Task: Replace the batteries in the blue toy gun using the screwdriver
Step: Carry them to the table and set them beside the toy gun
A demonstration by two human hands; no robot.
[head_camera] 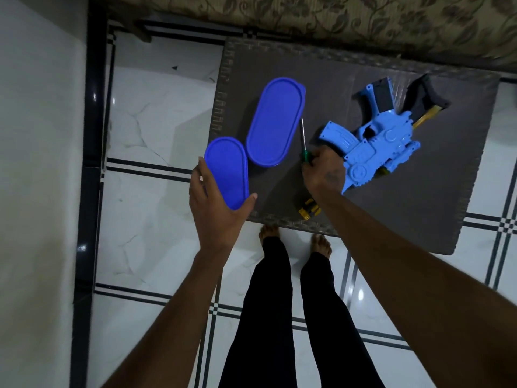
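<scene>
Blue plastic toy gun point(375, 141) is lying on the dark woven table point(419, 205), right hand on the screwdriver.
Right hand point(323, 172) is gripping the green-handled steel screwdriver point(305, 144) just left of the gun; left hand point(216, 205) is holding a small blue oval lid point(226, 172), further left of the gun, beside a larger blue oval container point(275, 121).

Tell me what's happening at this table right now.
A person stands at a dark table. The left hand holds a blue oval lid beside a larger blue oval container. The right hand grips the green-handled screwdriver next to the blue toy gun, which lies on the table. Yellow-and-black batteries sit near the table's front edge.
</scene>
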